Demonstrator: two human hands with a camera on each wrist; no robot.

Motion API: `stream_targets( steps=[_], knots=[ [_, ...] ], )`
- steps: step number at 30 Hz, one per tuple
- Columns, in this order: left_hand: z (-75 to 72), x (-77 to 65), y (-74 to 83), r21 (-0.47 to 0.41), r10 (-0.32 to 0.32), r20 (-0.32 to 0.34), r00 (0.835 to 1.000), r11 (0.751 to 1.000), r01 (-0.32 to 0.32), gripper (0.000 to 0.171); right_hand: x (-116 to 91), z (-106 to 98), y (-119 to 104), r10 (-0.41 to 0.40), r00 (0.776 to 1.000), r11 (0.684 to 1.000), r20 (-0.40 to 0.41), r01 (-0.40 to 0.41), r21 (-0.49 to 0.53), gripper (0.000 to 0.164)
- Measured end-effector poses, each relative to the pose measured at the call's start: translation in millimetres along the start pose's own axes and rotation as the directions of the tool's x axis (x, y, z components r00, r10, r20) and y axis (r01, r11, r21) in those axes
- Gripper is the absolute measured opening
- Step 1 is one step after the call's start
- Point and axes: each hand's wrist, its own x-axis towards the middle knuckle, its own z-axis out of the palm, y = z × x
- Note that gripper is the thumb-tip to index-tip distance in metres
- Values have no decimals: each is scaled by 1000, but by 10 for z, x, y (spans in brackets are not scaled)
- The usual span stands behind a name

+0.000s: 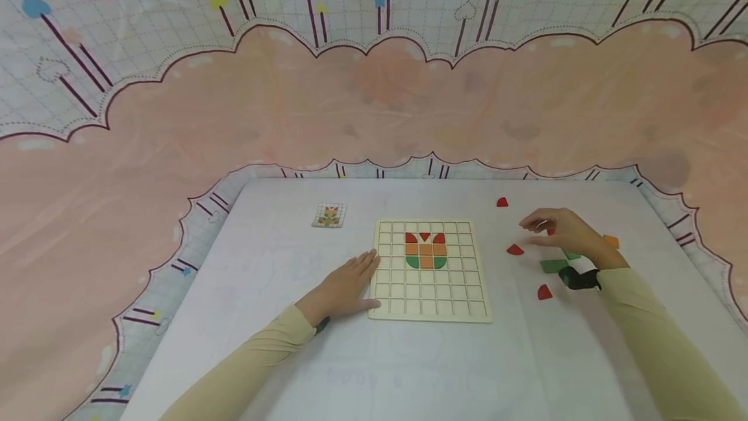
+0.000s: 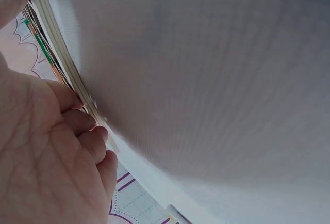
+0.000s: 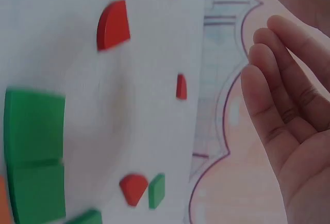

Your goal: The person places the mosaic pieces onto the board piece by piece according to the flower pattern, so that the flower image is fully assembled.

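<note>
A pale gridded board (image 1: 397,307) lies flat on the table with red, orange and green pieces forming a tulip shape in its upper middle. My left hand (image 1: 346,286) rests against its left side, fingers extended and fingertips at the edge. The left wrist view shows these fingertips along the board's rim (image 2: 69,61). To the right, my right hand (image 1: 565,234) hovers over loose pieces, fingers slightly bent and nothing between them. Below it are a red quarter-round piece (image 1: 515,250) and a green piece (image 1: 554,266). The right wrist view shows green squares (image 3: 35,126).
A small pattern card (image 1: 330,216) lies left of the board's far corner. More red quarter-round pieces lie at the far right (image 1: 502,202) and nearer the front (image 1: 545,292). An orange piece (image 1: 611,241) sits beside the right wrist. A patterned cloth (image 1: 374,109) hangs behind the white table.
</note>
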Motion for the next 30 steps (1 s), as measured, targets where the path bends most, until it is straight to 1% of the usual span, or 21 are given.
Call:
stream_targets(
  steps=[1,3,8,14,18,21,25,27,30],
  knots=[
    [2,2,-5,2,1,-2,1000,1000,-1,88,-16,-25,27,-11,1000,1000,-10,11,-9,29],
    [11,7,-16,14,0,-2,1000,1000,0,88,-48,-64,80,1,1000,1000,-18,-1,-12,29],
    [33,16,-33,21,4,-4,1000,1000,-4,89,-106,-100,211,112,994,994,12,-112,21,30],
    [32,14,-27,13,3,-5,1000,1000,-3,89,-167,-75,386,204,977,976,59,-207,62,31],
    [34,14,-25,14,4,-7,1000,1000,-4,89,-234,-47,478,229,972,971,53,-232,53,33],
    [40,14,-28,24,4,-7,1000,1000,-4,89,-285,-30,555,244,969,969,45,-245,24,32],
    [49,17,-34,35,4,-9,1000,999,-4,89,-347,-1,677,295,954,955,58,-296,2,35],
    [50,18,-35,36,4,-11,1000,999,-4,88,-376,17,733,311,949,950,53,-311,-7,36],
    [52,17,-35,37,4,-10,1000,999,-4,88,-416,31,790,307,951,952,37,-306,-20,36]
  ],
)
